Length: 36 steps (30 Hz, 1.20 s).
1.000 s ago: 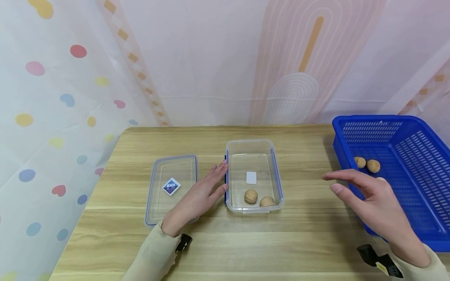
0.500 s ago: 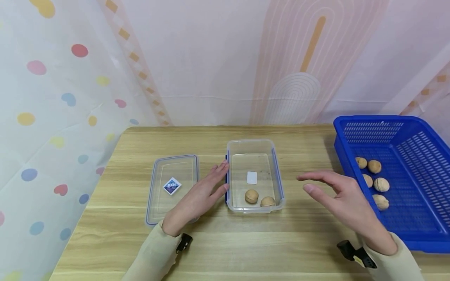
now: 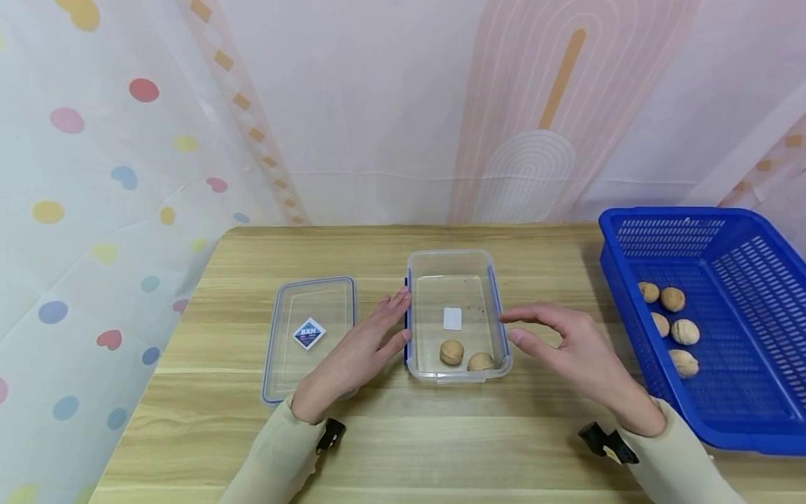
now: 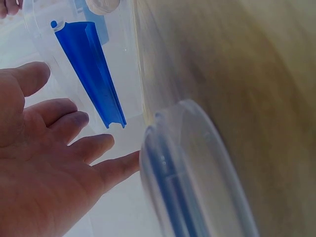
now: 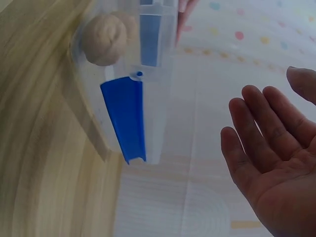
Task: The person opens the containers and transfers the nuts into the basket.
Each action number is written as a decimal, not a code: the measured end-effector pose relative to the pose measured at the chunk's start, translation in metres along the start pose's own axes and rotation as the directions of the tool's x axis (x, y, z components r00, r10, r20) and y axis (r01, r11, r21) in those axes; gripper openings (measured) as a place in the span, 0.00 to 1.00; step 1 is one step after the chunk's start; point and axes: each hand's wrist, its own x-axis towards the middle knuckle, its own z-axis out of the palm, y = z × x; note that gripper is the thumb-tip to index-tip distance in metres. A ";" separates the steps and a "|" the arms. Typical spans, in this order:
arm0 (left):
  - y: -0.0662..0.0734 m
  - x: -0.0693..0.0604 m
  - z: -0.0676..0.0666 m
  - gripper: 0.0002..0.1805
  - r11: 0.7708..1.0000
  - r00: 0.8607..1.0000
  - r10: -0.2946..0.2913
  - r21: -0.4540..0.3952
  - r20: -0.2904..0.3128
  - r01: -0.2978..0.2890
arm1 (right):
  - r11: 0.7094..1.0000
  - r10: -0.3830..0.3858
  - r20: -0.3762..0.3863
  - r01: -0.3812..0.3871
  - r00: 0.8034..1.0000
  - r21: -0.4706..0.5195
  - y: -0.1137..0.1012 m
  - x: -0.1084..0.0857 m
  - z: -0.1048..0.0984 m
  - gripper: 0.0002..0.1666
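In the head view a clear plastic food container (image 3: 434,260) with blue side clips stands open mid-table. Two walnuts (image 3: 451,352) lie inside it, by its near wall. My left hand (image 3: 355,350) is at the container's left side, fingers loosely extended, holding nothing. Its palm faces the blue clip (image 4: 91,74) in the left wrist view. At the container's right rim, my right hand (image 3: 569,350) has its fingertips close by; whether they touch the rim I cannot tell. The right wrist view shows that hand (image 5: 276,163) with relaxed fingers and nothing in them.
The container's lid (image 3: 327,297), with a diamond sticker, lies flat on the wooden table (image 3: 441,448) at left, partly under my left wrist. A blue plastic basket (image 3: 724,437) stands at right with several walnuts (image 3: 685,332). A patterned cloth (image 3: 378,105) hangs behind.
My right hand has moved left, from the blue basket's edge to the container's right rim, uncovering more walnuts in the basket. My left hand stays in place.
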 end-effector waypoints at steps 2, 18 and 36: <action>0.000 0.000 0.000 0.33 1.000 1.000 0.002 0.001 -0.001 -0.002 | 1.000 0.010 0.022 -0.010 1.000 0.001 0.001 0.002 0.003 0.14; 0.001 -0.001 0.000 0.33 1.000 1.000 0.004 -0.005 0.000 -0.004 | 0.999 -0.040 0.166 0.042 0.985 -0.009 0.009 0.028 0.031 0.17; 0.001 -0.001 0.000 0.33 1.000 1.000 0.002 -0.008 0.003 -0.002 | 0.987 -0.094 0.367 0.134 0.926 -0.085 0.015 0.049 0.047 0.25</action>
